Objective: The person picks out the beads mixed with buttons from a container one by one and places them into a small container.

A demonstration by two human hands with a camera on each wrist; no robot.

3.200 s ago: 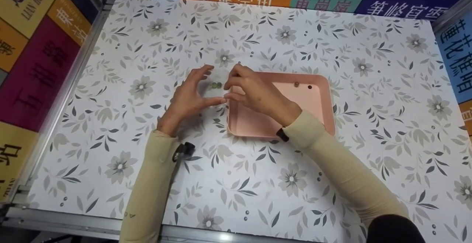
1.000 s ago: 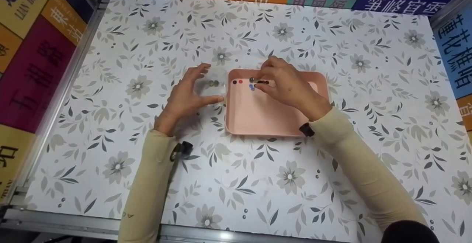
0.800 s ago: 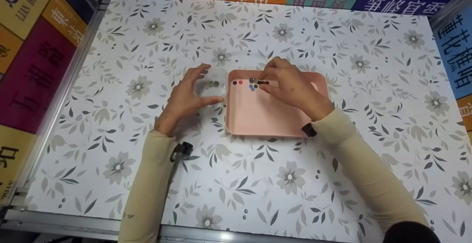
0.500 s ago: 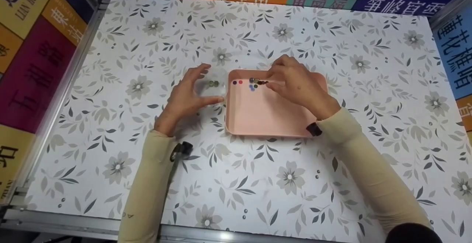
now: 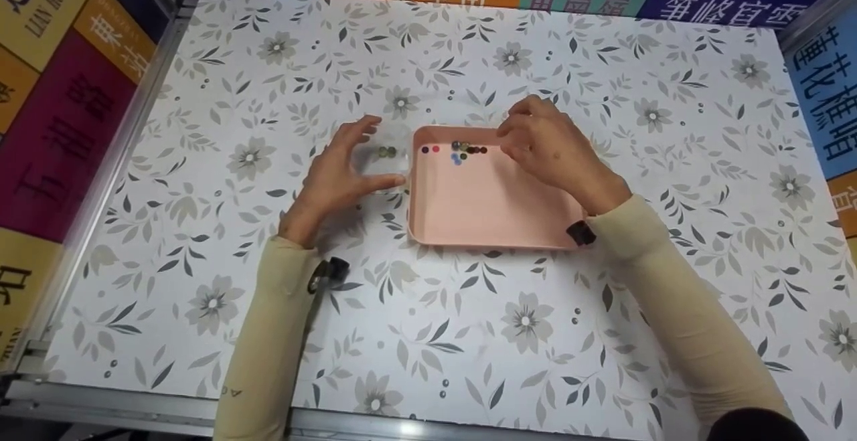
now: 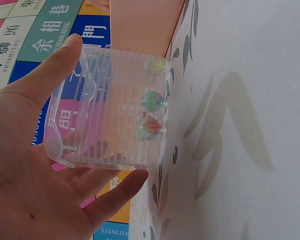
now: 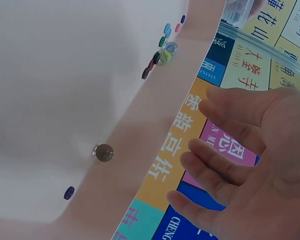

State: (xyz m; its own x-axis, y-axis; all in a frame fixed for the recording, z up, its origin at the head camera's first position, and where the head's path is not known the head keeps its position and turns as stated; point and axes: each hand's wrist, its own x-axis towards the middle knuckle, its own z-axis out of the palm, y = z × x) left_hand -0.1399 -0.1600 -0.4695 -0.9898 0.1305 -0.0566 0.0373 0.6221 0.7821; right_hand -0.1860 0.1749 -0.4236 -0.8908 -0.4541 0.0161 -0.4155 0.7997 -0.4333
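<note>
The left hand (image 5: 335, 177) has its thumb and fingers spread wide around a clear box (image 6: 115, 105), the thumb along one side and the fingers bent round the opposite side, so the box sits gripped between them. That box stands just left of the pink tray (image 5: 492, 207) — whether the two touch, I cannot tell. Inside the box lie a yellow marble (image 6: 155, 66), a green marble (image 6: 152, 101) and a red-streaked marble (image 6: 151, 127).

The right hand (image 5: 552, 150) is over the tray's far right part, fingers loosely bent and apart, with nothing between them.

Along the tray's far wall, from its left corner, lie a dark blue disc (image 5: 425, 150) and a pinkish-red disc (image 5: 436, 149). Near the tray's far middle are light blue discs (image 7: 167, 30), a green disc (image 7: 162, 41), a blue marble (image 7: 172, 48), a yellow-green marble (image 7: 165, 56) and several dark discs (image 7: 151, 64). Further right in the tray — seen from the right wrist — sit a brownish marble (image 7: 104, 153) and a purple disc (image 7: 69, 192).
</note>
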